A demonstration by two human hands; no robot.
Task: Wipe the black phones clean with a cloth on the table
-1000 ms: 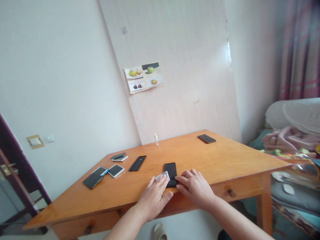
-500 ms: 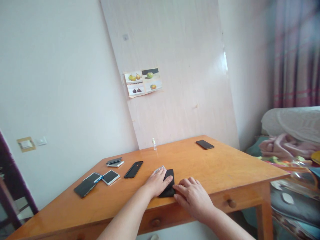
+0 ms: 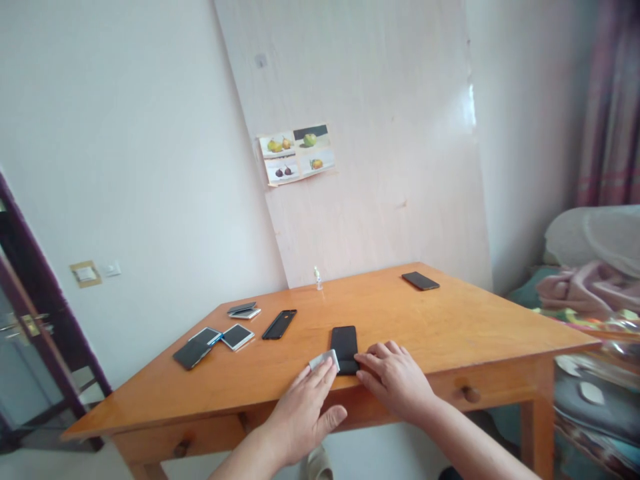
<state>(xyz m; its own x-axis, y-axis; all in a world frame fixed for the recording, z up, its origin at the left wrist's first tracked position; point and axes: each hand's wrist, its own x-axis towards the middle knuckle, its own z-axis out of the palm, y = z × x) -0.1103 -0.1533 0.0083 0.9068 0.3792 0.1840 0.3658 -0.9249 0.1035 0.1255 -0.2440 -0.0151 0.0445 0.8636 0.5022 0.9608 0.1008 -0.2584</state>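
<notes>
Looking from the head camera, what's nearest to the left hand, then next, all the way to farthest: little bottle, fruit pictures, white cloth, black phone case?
1. White cloth: under the left hand.
2. Black phone case: ahead, leftward.
3. Little bottle: table's back edge.
4. Fruit pictures: up behind the table.

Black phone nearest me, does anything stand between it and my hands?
A white cloth-like piece lies under your left hand, at the left side of the phone; nothing visible separates your right hand from its right edge.
</notes>
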